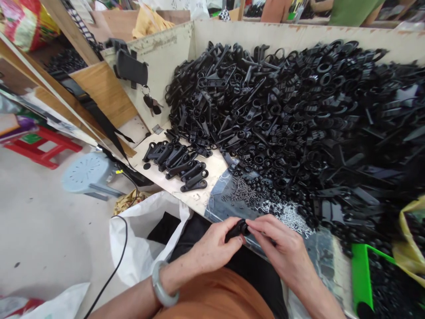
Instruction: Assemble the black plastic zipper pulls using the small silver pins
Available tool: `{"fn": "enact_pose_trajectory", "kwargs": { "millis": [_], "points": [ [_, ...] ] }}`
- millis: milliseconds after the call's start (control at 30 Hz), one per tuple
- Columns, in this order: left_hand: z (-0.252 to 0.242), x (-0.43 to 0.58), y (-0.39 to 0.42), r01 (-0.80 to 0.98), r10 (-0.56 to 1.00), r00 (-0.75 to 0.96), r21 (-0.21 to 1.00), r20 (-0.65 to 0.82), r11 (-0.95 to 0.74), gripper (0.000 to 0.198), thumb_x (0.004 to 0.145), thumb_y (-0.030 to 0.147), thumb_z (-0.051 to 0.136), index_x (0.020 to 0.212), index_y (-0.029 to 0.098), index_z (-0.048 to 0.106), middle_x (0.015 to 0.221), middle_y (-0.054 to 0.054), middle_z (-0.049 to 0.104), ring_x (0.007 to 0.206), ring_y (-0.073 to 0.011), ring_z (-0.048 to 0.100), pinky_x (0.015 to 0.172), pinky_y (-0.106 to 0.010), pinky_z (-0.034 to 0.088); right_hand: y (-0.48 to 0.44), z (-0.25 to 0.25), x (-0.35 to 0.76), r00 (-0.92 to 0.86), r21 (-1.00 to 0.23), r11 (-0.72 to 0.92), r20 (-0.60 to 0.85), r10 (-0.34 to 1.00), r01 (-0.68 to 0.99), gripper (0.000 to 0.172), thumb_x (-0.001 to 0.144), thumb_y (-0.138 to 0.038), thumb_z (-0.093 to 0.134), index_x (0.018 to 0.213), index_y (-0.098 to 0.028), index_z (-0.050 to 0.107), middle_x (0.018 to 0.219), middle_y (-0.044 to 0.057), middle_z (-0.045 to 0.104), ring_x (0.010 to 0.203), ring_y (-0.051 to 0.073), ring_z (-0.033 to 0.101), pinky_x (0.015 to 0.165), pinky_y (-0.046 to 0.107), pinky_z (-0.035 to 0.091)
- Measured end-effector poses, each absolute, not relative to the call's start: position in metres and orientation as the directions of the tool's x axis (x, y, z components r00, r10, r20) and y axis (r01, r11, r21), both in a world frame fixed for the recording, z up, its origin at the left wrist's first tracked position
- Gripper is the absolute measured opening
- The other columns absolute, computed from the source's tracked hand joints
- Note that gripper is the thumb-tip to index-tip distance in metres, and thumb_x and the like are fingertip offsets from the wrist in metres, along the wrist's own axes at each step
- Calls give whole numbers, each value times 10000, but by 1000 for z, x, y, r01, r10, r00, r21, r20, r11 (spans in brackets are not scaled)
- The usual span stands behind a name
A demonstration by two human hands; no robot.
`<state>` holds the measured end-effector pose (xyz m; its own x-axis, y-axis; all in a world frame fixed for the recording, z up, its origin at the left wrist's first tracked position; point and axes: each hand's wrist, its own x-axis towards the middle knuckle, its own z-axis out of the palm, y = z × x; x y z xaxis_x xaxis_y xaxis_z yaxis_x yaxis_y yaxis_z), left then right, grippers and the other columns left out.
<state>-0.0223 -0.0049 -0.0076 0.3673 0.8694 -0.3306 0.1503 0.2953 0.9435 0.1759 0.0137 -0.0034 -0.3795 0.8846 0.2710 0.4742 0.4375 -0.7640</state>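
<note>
My left hand (221,241) is closed around a black plastic part with a round end (237,230), held just above the front edge of the table. At that round end, the fingertips of my right hand (277,237) are pinched together and touch it; whatever small piece they may hold is hidden. Close behind my hands lie a pile of silvery pins (288,216) and a patch of small dark brown pieces (241,190) on a blue-grey sheet (217,199). To the left, several black arm-shaped parts (186,166) lie in a rough row on the pale tabletop.
A large heap of black plastic parts (265,97) fills the walled table. A phone holder (131,68) with keys (152,105) hangs on the left wall. A green bin (360,274) stands at right, a white bag (121,239) below left, a blue stool (88,170) beyond.
</note>
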Motion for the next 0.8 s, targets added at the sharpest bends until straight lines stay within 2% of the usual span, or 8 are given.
{"fn": "enact_pose_trajectory", "kwargs": {
  "millis": [67, 133, 367, 533, 700, 800],
  "points": [
    [-6, -23, -6, 211, 890, 347, 949, -296, 234, 325, 930, 275, 594, 1233, 216, 695, 1149, -76, 727, 979, -226, 655, 916, -333, 481, 14, 0, 176, -416, -739, 472, 282, 864, 481, 244, 1025, -247, 535, 1077, -250, 774, 913, 67, 734, 764, 168, 728, 658, 252, 600],
    [-5, -23, -6, 254, 893, 343, 944, -292, 212, 325, 937, 345, 615, 1220, 208, 698, 1150, -83, 735, 1045, -256, 655, 960, -355, 469, 14, 3, 176, -436, -716, 500, 297, 849, 486, 254, 1027, -240, 526, 1086, -254, 772, 904, 65, 730, 757, 165, 727, 650, 247, 605],
    [-5, -20, -5, 255, 906, 315, 945, -283, 206, 234, 929, 344, 617, 1086, 214, 733, 1018, -59, 760, 927, -238, 655, 879, -327, 489, 7, 5, 171, -415, -626, 570, 394, 820, 532, 230, 1012, -173, 531, 1064, -243, 743, 914, 61, 736, 764, 162, 736, 671, 250, 615],
    [-3, -17, -8, 320, 911, 298, 929, -283, 184, 214, 947, 309, 576, 1098, 234, 707, 1004, -54, 739, 918, -243, 647, 857, -332, 458, 2, 3, 169, -409, -581, 597, 435, 802, 553, 211, 1006, -144, 538, 1056, -232, 724, 893, 59, 723, 746, 152, 727, 677, 241, 603],
    [-3, -17, -12, 382, 899, 299, 904, -320, 195, 193, 970, 309, 541, 1113, 249, 655, 946, -47, 700, 873, -243, 629, 791, -333, 423, -5, -7, 168, -394, -603, 601, 455, 799, 524, 236, 976, -91, 564, 1079, -232, 723, 887, 47, 709, 736, 138, 715, 657, 214, 585],
    [0, -20, -13, 407, 888, 319, 894, -330, 186, 196, 984, 303, 523, 1129, 247, 643, 901, -42, 680, 840, -242, 620, 764, -331, 404, -9, -12, 168, -336, -667, 544, 428, 839, 509, 231, 964, -110, 598, 1098, -244, 731, 923, 46, 695, 767, 144, 707, 683, 222, 584]
  ]
}}
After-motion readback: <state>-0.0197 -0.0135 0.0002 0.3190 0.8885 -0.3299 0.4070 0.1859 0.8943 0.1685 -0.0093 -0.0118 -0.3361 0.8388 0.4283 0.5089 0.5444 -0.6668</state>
